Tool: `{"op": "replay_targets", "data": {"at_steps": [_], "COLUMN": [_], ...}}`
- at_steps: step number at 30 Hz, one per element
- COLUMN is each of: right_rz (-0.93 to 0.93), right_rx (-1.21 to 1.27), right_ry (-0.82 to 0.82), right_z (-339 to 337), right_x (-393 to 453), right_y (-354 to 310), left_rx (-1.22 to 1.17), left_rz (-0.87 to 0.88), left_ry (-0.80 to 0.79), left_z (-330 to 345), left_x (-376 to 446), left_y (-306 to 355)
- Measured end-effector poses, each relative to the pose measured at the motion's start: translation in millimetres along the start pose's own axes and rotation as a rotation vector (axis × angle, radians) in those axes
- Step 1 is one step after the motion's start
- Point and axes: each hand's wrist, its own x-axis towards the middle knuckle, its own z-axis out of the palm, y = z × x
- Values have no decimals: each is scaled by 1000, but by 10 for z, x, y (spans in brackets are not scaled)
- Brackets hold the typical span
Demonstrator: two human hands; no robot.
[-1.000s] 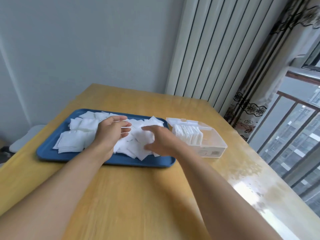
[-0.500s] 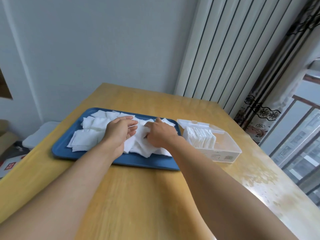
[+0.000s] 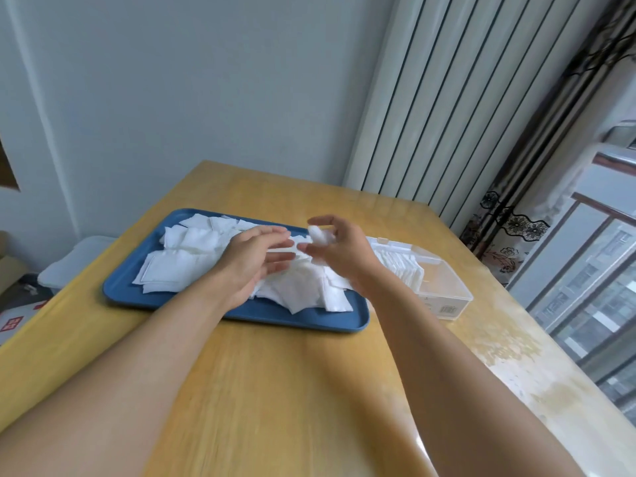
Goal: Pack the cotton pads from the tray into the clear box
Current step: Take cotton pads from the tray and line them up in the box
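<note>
Head view, read from the left: the blue tray (image 3: 124, 294) sits on the desk (image 3: 275, 390) with a loose heap of cotton pads (image 3: 192, 259) spread across it, most of them yet to be packed. Over the middle of the heap, the left hand (image 3: 253, 259) has lifted off the pads it was pressing half a second ago; it now hovers with its fingers (image 3: 275, 234) straight and slightly spread, holding nothing. Just beside it, the right hand (image 3: 339, 249) has also risen from the pile, and its thumb and fingertips pinch a single pad (image 3: 318, 234), which looks crumpled and blurred by motion. Further right, the clear box (image 3: 444, 287) stands on the desk touching or just beside the tray's end, lid open, with a row of pads (image 3: 399, 268) standing on edge in its near-left part and free space to their right. So one more pad is picked and in the air; judging from this, the next move is to carry it right and slot it against the row, perhaps flattening it first, since a crumpled pad could sit badly
</note>
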Motion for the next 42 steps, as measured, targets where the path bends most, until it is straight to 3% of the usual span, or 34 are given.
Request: {"op": "replay_targets", "data": {"at_steps": [3, 6, 12, 14, 18, 26, 30, 34, 36, 42], "right_rz": [-19, -79, -143, -162, -125, -159, -136, 27, 74, 43], "right_rx": [-93, -111, -134, -138, -141, 128, -92, -489, -547, -612], "right_ry": [-109, -85, -161, -107, -174, 75, 121, -152, -232, -131], "right_z": [27, 22, -16, -4, 59, 3, -42, -54, -18, 5], "right_x": [-127, -219, -406, -380, -399, -386, -394, -472, -490, -483], "right_y": [30, 36, 142, 232, 267, 319, 333, 363, 364, 363], "left_rx": [64, 177, 221, 218, 208, 242, 230, 179, 140, 161], "left_rz": [-101, -84, 50, 60, 97, 126, 122, 88, 66, 97], "left_ry": [-134, -164, -2, -23, 11, 127, 131, 131, 145, 136], "left_z": [46, 52, 64, 107, 117, 143, 92, 75, 84, 98], "left_x": [-61, -59, 26, 1, -42, 34, 79, 47, 35, 7], "left_y": [-5, -86, -150, -117, -136, -137, -164, -145, -131, -158]}}
